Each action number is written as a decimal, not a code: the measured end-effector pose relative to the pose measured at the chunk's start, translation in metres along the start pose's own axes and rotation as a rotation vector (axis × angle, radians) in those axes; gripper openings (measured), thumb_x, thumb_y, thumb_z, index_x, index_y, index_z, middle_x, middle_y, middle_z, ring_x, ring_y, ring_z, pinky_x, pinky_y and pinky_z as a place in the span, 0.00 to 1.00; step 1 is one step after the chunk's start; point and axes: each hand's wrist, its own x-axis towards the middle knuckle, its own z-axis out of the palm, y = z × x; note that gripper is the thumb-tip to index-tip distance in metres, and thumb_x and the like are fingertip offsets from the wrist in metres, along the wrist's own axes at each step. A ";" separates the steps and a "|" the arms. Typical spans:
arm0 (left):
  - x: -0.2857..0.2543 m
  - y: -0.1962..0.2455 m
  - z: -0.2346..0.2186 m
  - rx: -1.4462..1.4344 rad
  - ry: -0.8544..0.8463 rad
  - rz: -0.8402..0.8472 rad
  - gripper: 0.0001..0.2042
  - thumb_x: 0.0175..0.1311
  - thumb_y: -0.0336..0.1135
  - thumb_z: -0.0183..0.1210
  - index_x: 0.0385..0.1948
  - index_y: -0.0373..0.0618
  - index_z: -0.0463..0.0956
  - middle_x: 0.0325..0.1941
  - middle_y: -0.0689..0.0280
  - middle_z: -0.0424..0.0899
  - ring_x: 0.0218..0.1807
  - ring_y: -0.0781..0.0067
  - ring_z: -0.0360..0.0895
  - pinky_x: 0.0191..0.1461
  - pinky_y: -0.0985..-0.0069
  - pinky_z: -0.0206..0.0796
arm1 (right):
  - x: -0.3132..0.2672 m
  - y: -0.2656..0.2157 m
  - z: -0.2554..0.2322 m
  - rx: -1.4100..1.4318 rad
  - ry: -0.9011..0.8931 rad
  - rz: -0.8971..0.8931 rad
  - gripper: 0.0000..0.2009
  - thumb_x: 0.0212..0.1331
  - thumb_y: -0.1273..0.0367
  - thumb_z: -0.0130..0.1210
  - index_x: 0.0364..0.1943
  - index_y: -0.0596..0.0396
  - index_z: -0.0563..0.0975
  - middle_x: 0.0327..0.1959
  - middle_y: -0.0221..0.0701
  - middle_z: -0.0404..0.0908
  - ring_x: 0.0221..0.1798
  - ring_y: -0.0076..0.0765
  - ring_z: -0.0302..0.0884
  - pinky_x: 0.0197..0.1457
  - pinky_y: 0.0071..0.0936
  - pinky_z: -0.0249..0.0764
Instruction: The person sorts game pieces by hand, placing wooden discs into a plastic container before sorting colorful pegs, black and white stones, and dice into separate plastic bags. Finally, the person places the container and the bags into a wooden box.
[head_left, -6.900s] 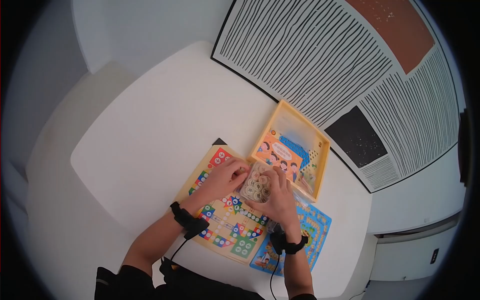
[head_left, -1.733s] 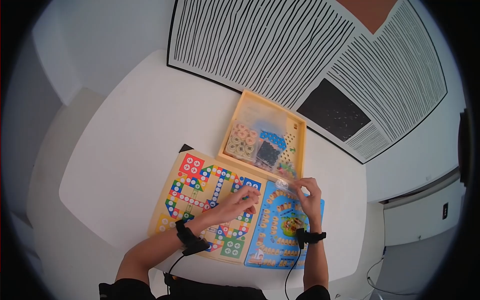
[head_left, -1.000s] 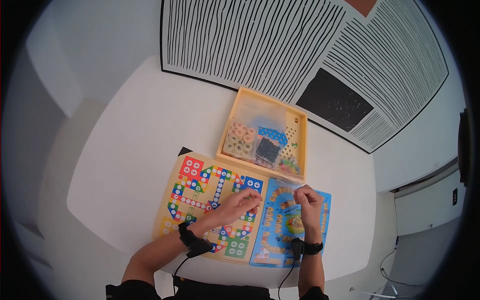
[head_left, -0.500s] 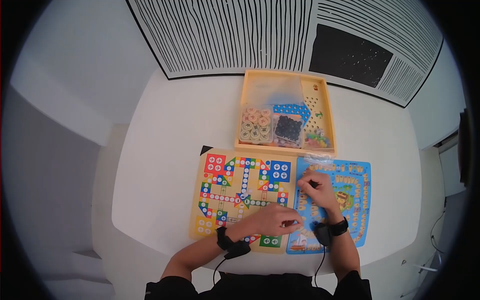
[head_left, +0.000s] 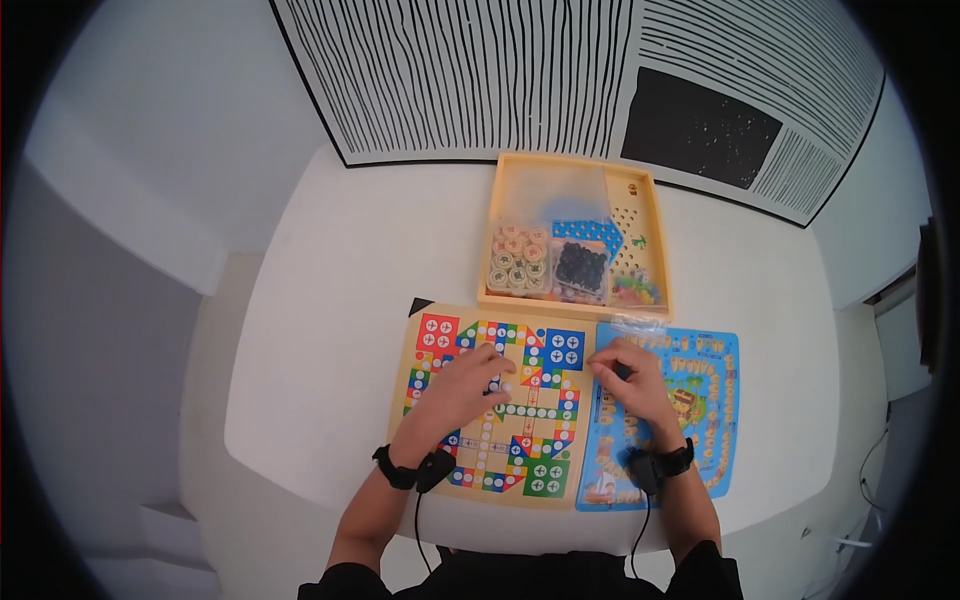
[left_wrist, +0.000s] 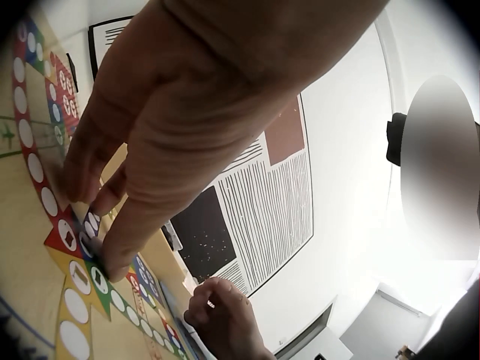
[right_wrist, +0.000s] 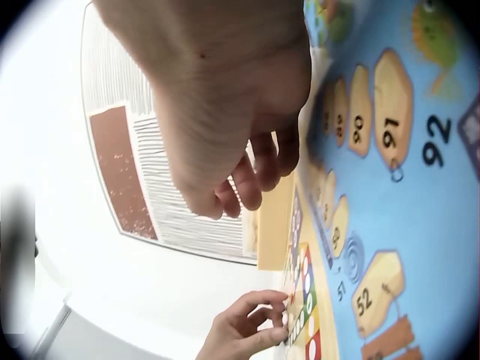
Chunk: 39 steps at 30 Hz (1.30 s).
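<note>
My left hand point(head_left: 465, 390) reaches over the middle of the ludo-style board point(head_left: 430, 480), with its fingers bent down and spread. Small white pieces point(head_left: 507, 387), too small to identify, lie at its fingertips. In the left wrist view the thumb and fingers point(left_wrist: 114, 262) come down at the board's coloured centre with a gap between them. My right hand point(head_left: 632, 380) hovers above the blue numbered game board point(head_left: 720, 440), its fingers loosely curled; nothing shows in it. The right wrist view shows that hand's curled fingers point(right_wrist: 247, 187) above the blue board.
Behind the boards stands a yellow wooden box point(head_left: 660, 240). It contains a clear case of round chess pieces point(head_left: 518, 265), a case of black pieces point(head_left: 582, 268) and a bag of colourful pieces point(head_left: 635, 288). Clear plastic point(head_left: 640, 323) lies at its front edge. A framed picture point(head_left: 450, 80) leans behind.
The case of round pieces, earlier in both hands, now sits in the box. Small white pieces have appeared on the ludo board. My left hand has just moved up and left to them.
</note>
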 end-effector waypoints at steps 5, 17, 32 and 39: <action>0.001 0.006 -0.003 -0.141 -0.165 -0.024 0.08 0.67 0.34 0.66 0.42 0.42 0.83 0.43 0.65 0.82 0.44 0.62 0.83 0.49 0.66 0.76 | 0.048 -0.037 -0.003 -0.316 0.085 -0.343 0.13 0.59 0.72 0.69 0.48 0.55 0.85 0.45 0.33 0.85 0.46 0.40 0.82 0.51 0.34 0.79; -0.004 -0.006 0.004 -0.136 -0.134 -0.043 0.05 0.64 0.28 0.64 0.40 0.41 0.83 0.42 0.62 0.82 0.45 0.60 0.84 0.49 0.65 0.77 | 0.119 -0.042 -0.030 -0.742 -0.071 -0.213 0.36 0.46 0.57 0.75 0.63 0.50 0.77 0.57 0.43 0.81 0.62 0.54 0.77 0.66 0.46 0.74; 0.010 -0.025 0.002 -0.260 -0.066 -0.061 0.08 0.52 0.27 0.70 0.28 0.40 0.79 0.29 0.61 0.85 0.35 0.61 0.85 0.40 0.69 0.77 | 0.118 -0.037 -0.037 -0.691 -0.116 -0.254 0.38 0.45 0.54 0.80 0.61 0.56 0.80 0.59 0.42 0.82 0.63 0.53 0.78 0.66 0.44 0.75; 0.021 -0.062 -0.005 -0.913 0.032 -0.273 0.05 0.64 0.29 0.70 0.36 0.40 0.83 0.36 0.68 0.87 0.39 0.80 0.85 0.44 0.80 0.79 | 0.174 0.000 -0.050 -0.744 -0.418 0.042 0.48 0.41 0.51 0.82 0.70 0.57 0.75 0.59 0.49 0.81 0.63 0.53 0.78 0.67 0.44 0.74</action>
